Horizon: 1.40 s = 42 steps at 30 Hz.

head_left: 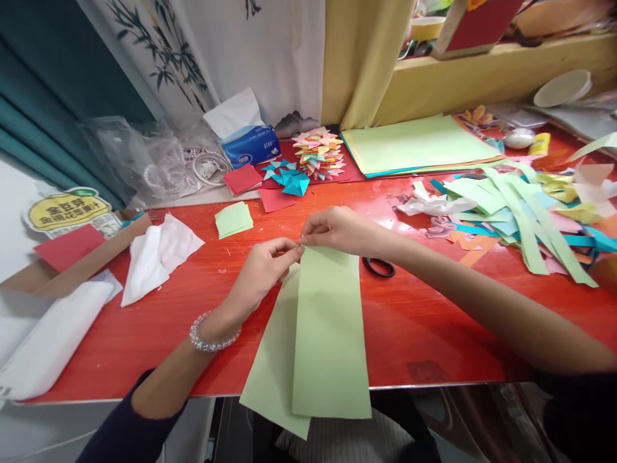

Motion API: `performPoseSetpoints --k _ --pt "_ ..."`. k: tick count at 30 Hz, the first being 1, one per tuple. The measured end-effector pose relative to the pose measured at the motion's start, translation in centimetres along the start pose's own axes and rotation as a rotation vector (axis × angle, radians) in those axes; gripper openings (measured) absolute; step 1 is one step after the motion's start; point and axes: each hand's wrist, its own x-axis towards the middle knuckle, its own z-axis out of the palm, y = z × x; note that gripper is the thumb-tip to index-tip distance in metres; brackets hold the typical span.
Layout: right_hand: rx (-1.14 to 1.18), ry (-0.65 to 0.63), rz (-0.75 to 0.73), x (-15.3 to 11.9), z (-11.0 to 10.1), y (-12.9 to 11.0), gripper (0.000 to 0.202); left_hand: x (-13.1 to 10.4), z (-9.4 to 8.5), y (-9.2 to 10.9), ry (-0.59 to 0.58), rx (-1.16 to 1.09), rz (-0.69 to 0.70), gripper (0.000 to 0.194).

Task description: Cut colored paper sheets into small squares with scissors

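Two long pieces of light green paper (331, 334) lie partly over each other, their lower ends hanging past the table's front edge. My left hand (263, 273), with a clear bead bracelet (215, 331) at its wrist, pinches the paper at the upper left corner. At the same corner, my right hand (335, 229) is closed on the paper's top edge, its fingertips meeting those of the left. A black loop (379, 267), perhaps a scissors handle, shows just right of the paper; the rest of it is hidden.
Green squares (234, 220), red squares (242, 179) and folded blue pieces (288, 178) lie behind my hands, near a tissue pack (250, 145). Coloured scraps (520, 212) cover the right side. Large green sheets (424, 145) are stacked at the back. Crumpled tissue (159, 257) lies left.
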Motion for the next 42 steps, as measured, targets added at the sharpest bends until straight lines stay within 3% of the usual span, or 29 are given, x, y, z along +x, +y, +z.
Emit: performPoseSetpoints --k 6,15,22,34,42 --pt "-0.003 0.064 0.009 -0.1 -0.4 0.0 0.018 -0.2 0.0 0.2 0.011 -0.028 0.006 0.015" --pt "-0.018 0.038 0.067 0.1 -1.0 0.0 0.02 -0.2 0.0 0.4 -0.031 -0.091 -0.04 0.016" --pt "0.039 0.148 0.109 0.4 -2.6 1.0 0.02 -0.2 0.1 -0.2 -0.127 -0.134 -0.067 0.015" --pt "0.196 0.291 0.191 0.4 -5.2 3.2 0.021 -0.4 0.1 -0.3 -0.185 -0.124 -0.098 0.014" --pt "0.134 0.387 0.227 -0.1 -7.3 4.5 0.023 -0.4 0.1 -0.4 -0.223 -0.1 -0.11 0.015"
